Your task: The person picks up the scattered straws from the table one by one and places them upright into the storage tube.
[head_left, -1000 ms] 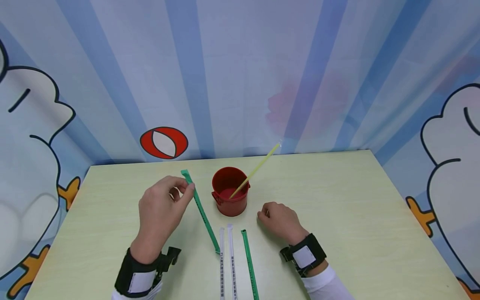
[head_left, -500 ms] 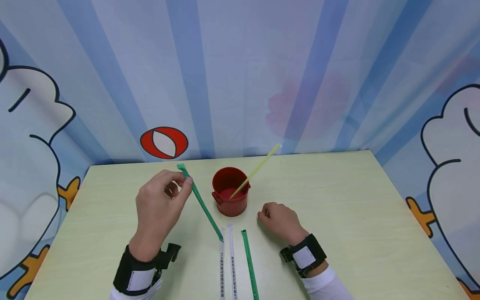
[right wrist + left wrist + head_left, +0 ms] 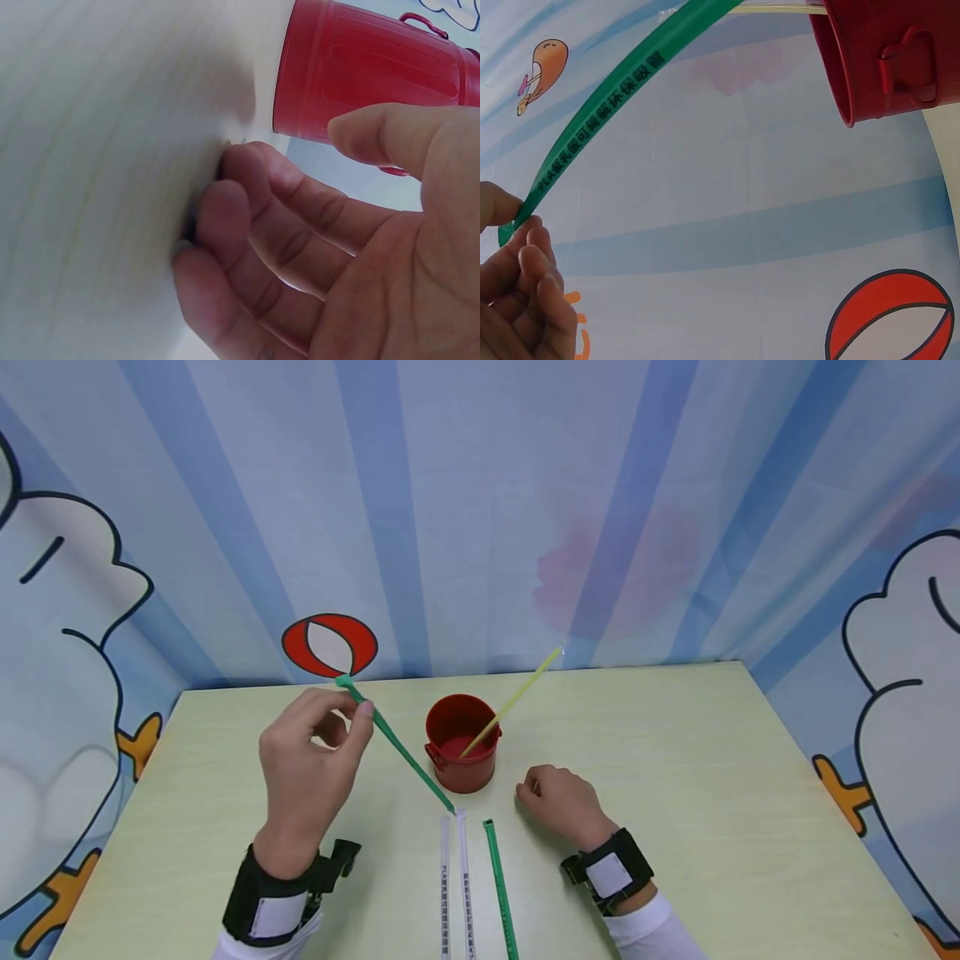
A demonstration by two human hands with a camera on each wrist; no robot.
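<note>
My left hand [image 3: 311, 772] pinches a straw in a green printed wrapper [image 3: 411, 760] near its upper end, between thumb and fingers. The wrapped straw slants down to the right, its lower end overlapping the top of a white-wrapped straw [image 3: 465, 877] in the head view. In the left wrist view the green wrapper [image 3: 604, 97] shows dark lettering. A red bucket [image 3: 459, 775] stands right of the held straw, with a pale yellow straw [image 3: 517, 697] leaning out over its rim. My right hand [image 3: 564, 802] rests on the table beside the bucket, fingers loosely curled and holding nothing.
Another white-wrapped straw [image 3: 445, 893] and a second green-wrapped straw [image 3: 501, 893] lie at the front of the pale table [image 3: 712, 802], between the hands. A blue striped cloth backdrop [image 3: 480, 527] rises behind the far edge.
My left hand has moved up and slightly left with the green-wrapped straw, whose lower end has risen and swung toward the bucket. My right hand stays in place.
</note>
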